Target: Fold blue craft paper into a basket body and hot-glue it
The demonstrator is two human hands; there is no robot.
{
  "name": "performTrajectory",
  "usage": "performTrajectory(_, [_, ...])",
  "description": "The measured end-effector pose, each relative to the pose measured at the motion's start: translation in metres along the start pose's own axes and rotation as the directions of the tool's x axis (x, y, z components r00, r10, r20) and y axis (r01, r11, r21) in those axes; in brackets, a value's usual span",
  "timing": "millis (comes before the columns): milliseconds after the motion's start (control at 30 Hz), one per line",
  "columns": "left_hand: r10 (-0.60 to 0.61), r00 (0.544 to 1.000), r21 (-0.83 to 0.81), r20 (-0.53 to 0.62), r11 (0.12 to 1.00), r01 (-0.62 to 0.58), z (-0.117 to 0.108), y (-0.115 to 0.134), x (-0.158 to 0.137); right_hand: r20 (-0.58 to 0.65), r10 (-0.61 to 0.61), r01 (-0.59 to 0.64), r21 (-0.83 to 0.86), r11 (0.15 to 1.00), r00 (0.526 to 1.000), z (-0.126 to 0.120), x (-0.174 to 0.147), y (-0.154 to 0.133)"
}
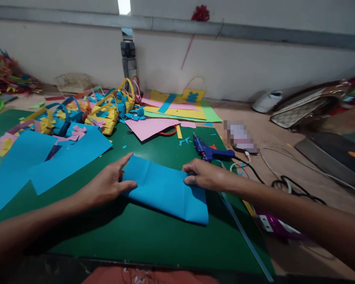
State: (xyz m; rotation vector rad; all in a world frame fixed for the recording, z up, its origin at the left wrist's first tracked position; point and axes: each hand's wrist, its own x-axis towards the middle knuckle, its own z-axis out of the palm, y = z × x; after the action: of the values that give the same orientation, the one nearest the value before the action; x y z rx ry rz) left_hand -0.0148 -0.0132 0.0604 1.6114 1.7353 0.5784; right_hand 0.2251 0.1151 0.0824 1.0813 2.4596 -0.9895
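A folded sheet of blue paper (162, 187), with crease lines across it, is held just over the green board (112, 240). My left hand (115, 179) grips its left edge, thumb on top and the fingers partly hidden behind. At the upper right edge, my right hand (198, 173) pinches the paper between thumb and fingers. Beyond my right hand lies a blue glue gun (211, 150) with a black cord. A clear glue stick (245, 236) rests on the board's right side. Larger blue sheets (71, 157) lie to the left of my left hand.
Several small paper baskets (106, 114) crowd the back left. Pink paper (150, 128) partly covers orange-handled scissors (168, 131). Stacked coloured sheets (177, 106) lie behind. On the right are a phone (241, 136), tangled cables (284, 185), a purple power strip (281, 227) and a bag (307, 102).
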Motion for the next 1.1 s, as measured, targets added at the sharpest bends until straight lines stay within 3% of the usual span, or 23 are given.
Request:
performTrajectory(167, [-0.065, 0.997, 0.039, -0.049, 0.997, 0.067, 0.001, -0.002, -0.004, -0.062, -0.009, 0.004, -0.070, 0.998, 0.998, 0.005, -0.005, -0.006])
performTrajectory(267, [-0.024, 0.999, 0.276, -0.032, 0.961, 0.032, -0.003, -0.003, -0.006, -0.110, -0.015, -0.010, -0.219, 0.976, 0.994, 0.009, -0.007, -0.013])
performTrajectory(367, [0.133, 0.986, 0.654, -0.104, 0.756, -0.033, -0.004, 0.002, -0.012, -0.121, 0.012, -0.056, -0.368, 0.928, 0.993, 0.012, -0.007, -0.019])
performTrajectory(433, [0.338, 0.933, 0.796, -0.126, 0.596, -0.109, 0.001, 0.009, -0.017, -0.108, 0.039, -0.082, -0.426, 0.901, 0.993, 0.013, -0.006, -0.021])
performTrajectory(500, [0.491, 0.870, 0.817, -0.032, 0.514, -0.260, 0.011, 0.018, -0.020, -0.093, 0.054, -0.091, -0.452, 0.887, 0.994, 0.014, -0.006, -0.022])
performTrajectory(567, [0.536, 0.837, 0.780, 0.111, 0.475, -0.408, 0.025, 0.027, -0.019, -0.094, 0.057, -0.094, -0.464, 0.881, 0.994, 0.014, -0.006, -0.022])
performTrajectory(633, [0.510, 0.822, 0.717, 0.254, 0.471, -0.514, 0.037, 0.032, -0.014, -0.105, 0.050, -0.094, -0.467, 0.879, 0.993, 0.015, -0.006, -0.021])
performTrajectory(733, [0.461, 0.815, 0.661, 0.351, 0.494, -0.565, 0.051, 0.034, -0.004, -0.129, 0.029, -0.084, -0.449, 0.890, 0.991, 0.016, -0.010, -0.020])
performTrajectory(1100, [0.416, 0.836, 0.630, 0.357, 0.554, -0.544, 0.055, 0.033, 0.005, -0.127, 0.029, -0.064, -0.283, 0.957, 0.991, 0.013, -0.012, -0.015])
